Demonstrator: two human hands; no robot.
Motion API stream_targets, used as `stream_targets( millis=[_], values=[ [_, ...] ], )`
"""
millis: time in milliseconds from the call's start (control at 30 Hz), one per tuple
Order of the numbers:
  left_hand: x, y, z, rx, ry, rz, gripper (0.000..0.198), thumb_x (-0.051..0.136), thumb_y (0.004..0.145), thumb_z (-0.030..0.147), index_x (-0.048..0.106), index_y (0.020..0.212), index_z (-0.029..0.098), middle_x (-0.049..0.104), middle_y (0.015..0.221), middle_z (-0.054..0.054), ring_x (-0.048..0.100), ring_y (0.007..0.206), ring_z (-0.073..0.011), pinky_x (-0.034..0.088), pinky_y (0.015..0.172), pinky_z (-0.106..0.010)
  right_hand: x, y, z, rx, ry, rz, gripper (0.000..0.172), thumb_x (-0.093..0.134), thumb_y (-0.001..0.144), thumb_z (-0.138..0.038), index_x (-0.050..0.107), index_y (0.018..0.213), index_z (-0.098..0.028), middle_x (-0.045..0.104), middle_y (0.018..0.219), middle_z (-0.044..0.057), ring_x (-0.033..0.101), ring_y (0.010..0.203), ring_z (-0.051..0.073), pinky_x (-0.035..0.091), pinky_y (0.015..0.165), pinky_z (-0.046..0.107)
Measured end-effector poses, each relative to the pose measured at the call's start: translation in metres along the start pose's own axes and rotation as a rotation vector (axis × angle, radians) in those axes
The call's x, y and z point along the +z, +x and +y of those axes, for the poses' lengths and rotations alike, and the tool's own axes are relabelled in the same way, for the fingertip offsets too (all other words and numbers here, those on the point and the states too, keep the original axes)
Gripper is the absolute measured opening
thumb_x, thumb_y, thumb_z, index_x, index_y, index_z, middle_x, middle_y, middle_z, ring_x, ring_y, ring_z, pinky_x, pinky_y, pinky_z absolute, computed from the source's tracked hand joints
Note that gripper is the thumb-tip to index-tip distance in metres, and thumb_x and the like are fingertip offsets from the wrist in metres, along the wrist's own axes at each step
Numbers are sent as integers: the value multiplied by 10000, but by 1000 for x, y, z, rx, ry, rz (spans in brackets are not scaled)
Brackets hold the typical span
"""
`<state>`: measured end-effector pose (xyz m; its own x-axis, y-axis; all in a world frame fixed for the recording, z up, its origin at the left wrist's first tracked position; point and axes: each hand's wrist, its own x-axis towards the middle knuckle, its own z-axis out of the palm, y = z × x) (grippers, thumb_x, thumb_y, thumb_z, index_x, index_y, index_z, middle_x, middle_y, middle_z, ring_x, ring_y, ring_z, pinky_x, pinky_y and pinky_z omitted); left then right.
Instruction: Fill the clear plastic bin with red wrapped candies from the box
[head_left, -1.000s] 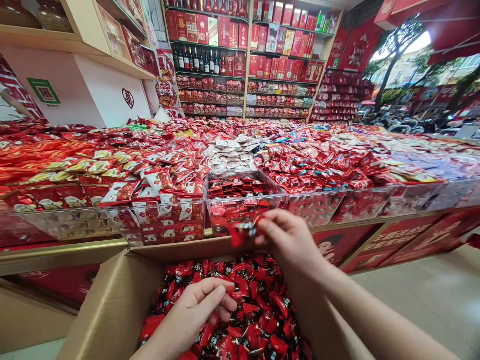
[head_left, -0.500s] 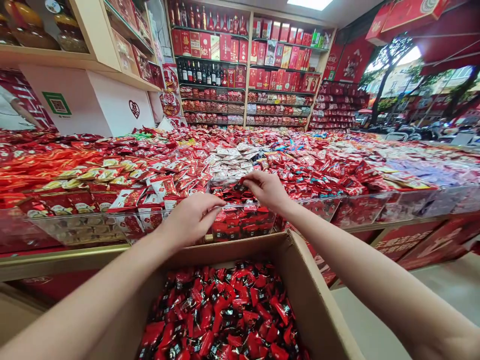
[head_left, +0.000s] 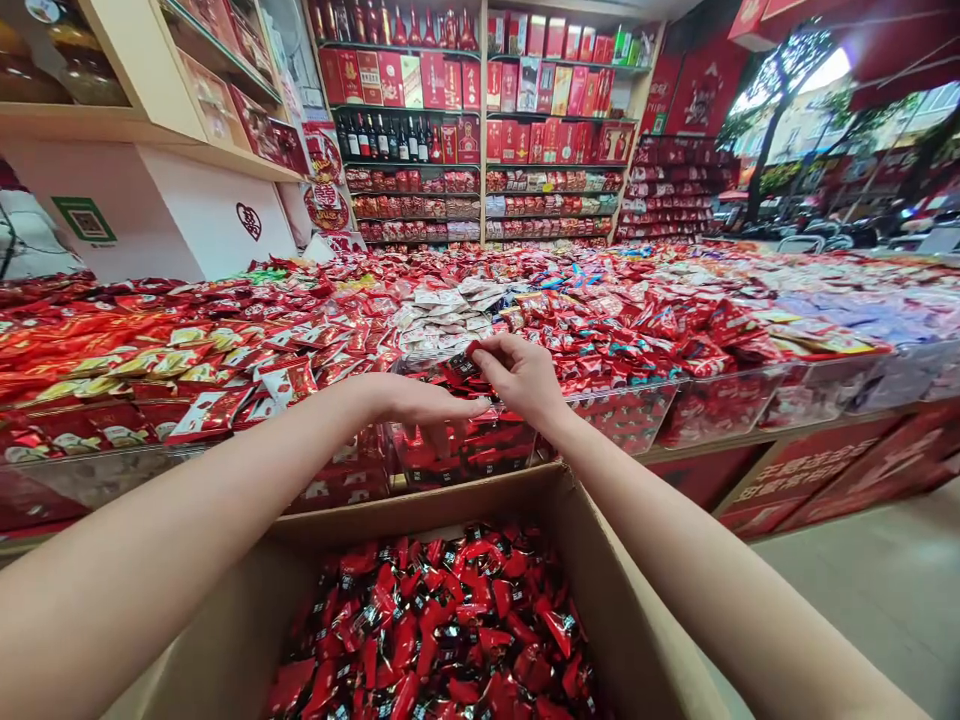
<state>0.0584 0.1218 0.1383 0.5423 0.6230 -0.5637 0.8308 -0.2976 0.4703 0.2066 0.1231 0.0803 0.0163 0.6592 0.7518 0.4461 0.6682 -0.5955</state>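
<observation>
Between the thumb and fingers of my right hand [head_left: 521, 380] is a red and black wrapped candy [head_left: 463, 364], held over a clear bin [head_left: 457, 455] of similar candies. My left hand [head_left: 424, 405] reaches across the front of that bin, its fingers stretched toward the right hand and partly hidden beneath the palm. I see nothing in the left hand. Below both arms stands an open cardboard box [head_left: 637, 590], with many red and black wrapped candies [head_left: 435, 630] lying loose inside.
A long counter carries piles of wrapped sweets, among them white packets [head_left: 446, 318] behind the bin and red and white packets [head_left: 289, 380] to its left. Shelves [head_left: 484, 130] of bottles and red boxes stand at the back. Tiled floor [head_left: 862, 560] shows at the right.
My left hand has moved right, closer to the right hand and across the bin's front. The right hand still holds a candy over the bin. The whole view has shifted slightly.
</observation>
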Motion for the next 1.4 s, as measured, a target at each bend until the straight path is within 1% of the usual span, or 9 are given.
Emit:
stream_targets(
  millis=[100,233,367,667,867,967,1133,1267,1400],
  values=[
    [-1,4,-1,-39,-55,-50,585,384,692,626,616,1002,187,700,822,-133,591,662,-236,383,581,-276,-1,-1,-1,-21,-2,-5,150,486,758,-252,597,761,-152,573,640,6,455,533,84,367,530,213],
    [-1,10,-1,-42,-74,-60,549,406,692,621,646,941,195,698,825,-126,584,718,-240,371,605,-277,-1,-1,0,-47,17,-13,156,477,765,-249,601,772,-155,590,683,14,487,589,94,374,561,218],
    [-1,18,-2,2,-75,-69,514,429,692,612,679,856,193,694,845,-115,571,786,-235,367,648,-274,-2,-1,0,-38,14,-21,155,472,765,-246,600,766,-157,587,683,11,488,598,95,371,556,216],
    [-5,18,-10,112,-176,-110,387,521,719,465,623,986,204,642,1016,-87,554,890,-203,397,711,-267,-2,0,2,-39,46,-20,148,471,767,-242,588,745,-153,574,665,3,477,587,85,367,561,214],
    [-2,17,-4,72,-132,-97,374,618,653,387,624,995,235,678,887,-49,578,729,-177,416,619,-243,-2,0,2,-50,24,-31,143,476,764,-243,585,741,-154,574,667,1,473,588,86,365,559,211],
    [0,18,-1,42,-71,-95,307,633,626,399,681,871,220,682,754,-50,558,607,-175,402,529,-244,-2,-1,2,-58,13,-29,146,477,764,-244,592,751,-155,575,668,3,477,596,89,364,558,212],
    [2,22,-1,8,9,-89,332,608,616,474,704,759,189,676,703,-75,558,580,-193,398,495,-256,-2,-1,2,-60,17,-27,143,481,760,-240,595,750,-154,578,665,5,479,589,89,369,563,215],
    [-4,17,-2,8,80,-30,405,598,607,520,688,842,203,684,822,-79,580,677,-211,412,564,-259,-1,-1,4,-31,13,-59,154,483,759,-257,599,750,-154,583,659,10,475,571,91,374,560,222],
    [-14,2,-1,9,179,66,469,492,656,599,698,746,188,686,802,-85,578,750,-228,392,688,-282,-1,1,6,0,13,-72,164,492,752,-270,603,757,-149,587,660,14,475,562,92,375,553,224]
  ],
)
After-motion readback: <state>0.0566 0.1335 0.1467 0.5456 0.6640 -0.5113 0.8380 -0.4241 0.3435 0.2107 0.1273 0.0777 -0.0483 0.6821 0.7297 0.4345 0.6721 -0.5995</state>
